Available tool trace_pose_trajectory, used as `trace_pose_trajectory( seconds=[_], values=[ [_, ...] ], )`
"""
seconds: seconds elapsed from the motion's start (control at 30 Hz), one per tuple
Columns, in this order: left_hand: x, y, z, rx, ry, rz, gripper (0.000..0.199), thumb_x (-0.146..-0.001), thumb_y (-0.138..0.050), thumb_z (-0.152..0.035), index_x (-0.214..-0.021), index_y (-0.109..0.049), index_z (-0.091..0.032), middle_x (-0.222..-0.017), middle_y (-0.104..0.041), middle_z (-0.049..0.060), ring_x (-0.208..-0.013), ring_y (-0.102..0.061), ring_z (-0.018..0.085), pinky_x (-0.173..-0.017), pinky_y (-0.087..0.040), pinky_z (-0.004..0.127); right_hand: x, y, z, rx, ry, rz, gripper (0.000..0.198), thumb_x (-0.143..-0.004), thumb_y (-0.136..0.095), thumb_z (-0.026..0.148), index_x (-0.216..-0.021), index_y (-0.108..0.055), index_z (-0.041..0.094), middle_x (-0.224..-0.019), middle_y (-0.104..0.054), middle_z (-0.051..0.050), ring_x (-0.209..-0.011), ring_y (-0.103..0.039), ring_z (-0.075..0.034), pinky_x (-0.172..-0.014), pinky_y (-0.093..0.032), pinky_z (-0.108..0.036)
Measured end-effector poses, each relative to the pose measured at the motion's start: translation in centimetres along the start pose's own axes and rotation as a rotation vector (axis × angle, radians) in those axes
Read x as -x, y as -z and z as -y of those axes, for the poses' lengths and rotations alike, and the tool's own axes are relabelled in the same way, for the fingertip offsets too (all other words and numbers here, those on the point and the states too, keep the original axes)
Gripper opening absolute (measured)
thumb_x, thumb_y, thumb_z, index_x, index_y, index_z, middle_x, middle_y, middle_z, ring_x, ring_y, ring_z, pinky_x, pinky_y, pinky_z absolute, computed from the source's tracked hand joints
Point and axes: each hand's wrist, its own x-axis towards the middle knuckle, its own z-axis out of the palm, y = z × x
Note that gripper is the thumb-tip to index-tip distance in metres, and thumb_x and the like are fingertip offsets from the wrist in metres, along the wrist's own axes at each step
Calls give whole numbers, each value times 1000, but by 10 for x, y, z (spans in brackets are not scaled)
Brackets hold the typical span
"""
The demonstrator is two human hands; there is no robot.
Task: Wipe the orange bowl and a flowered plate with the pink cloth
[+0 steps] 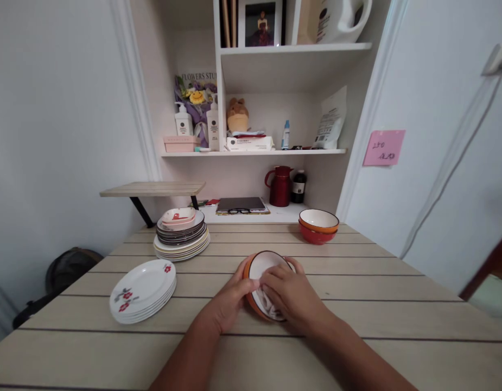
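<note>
An orange bowl [256,267] with a white inside and dark rim is tilted toward me above the middle of the table. My left hand [231,296] grips its left side, with the thumb over the rim. Inside the bowl, my right hand [290,293] is closed on a crumpled white cloth or tissue [271,305], pressing it against the inner wall. Part of the cloth is hidden under the fingers. At the back right, a similar orange bowl [319,219] sits nested in a red bowl [317,235].
White plates with red flowers [143,290] are stacked at the left. Behind them stands a taller stack of plates [181,239] topped by small square dishes [178,217]. A small raised wooden shelf [153,188] overhangs the back left. A red jug [280,186] stands near the back.
</note>
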Motion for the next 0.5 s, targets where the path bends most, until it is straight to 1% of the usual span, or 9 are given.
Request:
trace_pose_trajectory(
  seconds=[0.07,0.13,0.17,0.2,0.27,0.3,0.33,0.43,0.5],
  values=[
    [0,-1,1,12,-1,-13,72,-77,-79,-25,-146,-57,-26,-132,-71,10,-128,-60,33,-107,-44,42,2,5,2,-70,29,34,26,-107,-43,23,-98,-67,24,-98,-74,-3,-100,-66,-23,-119,-20,-59],
    [0,-1,1,24,-11,-26,70,-79,-78,-28,-145,-57,-26,-130,-72,10,-126,-61,32,-105,-45,41,4,9,3,-138,95,53,24,-108,-44,31,-105,-67,26,-104,-74,-2,-103,-66,-23,-121,-16,-59],
    [0,-1,1,32,-19,-34,68,-79,-78,-29,-144,-58,-26,-130,-72,10,-126,-62,32,-104,-46,41,5,10,3,-164,129,65,20,-107,-49,36,-109,-67,28,-108,-74,-2,-106,-65,-24,-121,-14,-60],
    [0,0,0,39,-25,-45,67,-79,-78,-30,-144,-58,-26,-130,-72,10,-126,-61,32,-104,-46,40,6,10,2,-182,154,80,19,-105,-56,43,-113,-66,29,-112,-74,-2,-110,-64,-25,-122,-12,-61],
    [1,1,-1,44,-23,-60,67,-80,-79,-31,-143,-58,-27,-134,-70,10,-129,-60,32,-103,-47,40,7,9,0,-187,165,113,33,-92,-74,54,-116,-66,32,-119,-72,-1,-117,-62,-28,-122,-8,-63],
    [1,2,-3,39,-15,-65,67,-80,-79,-32,-143,-58,-27,-135,-70,10,-130,-59,33,-102,-47,40,7,8,-1,-170,157,126,39,-86,-81,55,-115,-66,33,-122,-72,-1,-119,-61,-29,-122,-6,-64],
    [1,3,-4,29,-7,-67,67,-80,-79,-32,-143,-58,-27,-135,-69,10,-130,-59,32,-102,-48,40,7,6,-3,-142,147,136,41,-82,-85,52,-114,-67,34,-124,-71,0,-121,-61,-29,-122,-4,-65],
    [1,6,-7,4,-1,-67,62,-81,-78,-36,-140,-60,-25,-133,-70,10,-125,-62,30,-101,-49,40,5,3,-7,-40,123,130,39,-79,-89,36,-112,-68,37,-127,-71,1,-127,-57,-32,-121,1,-69],
    [0,8,-7,-4,-1,-70,57,-83,-77,-40,-135,-62,-24,-129,-71,9,-118,-64,27,-99,-51,38,4,2,-9,-14,113,114,42,-78,-89,32,-115,-69,39,-129,-71,0,-130,-55,-33,-120,4,-70]
  ],
)
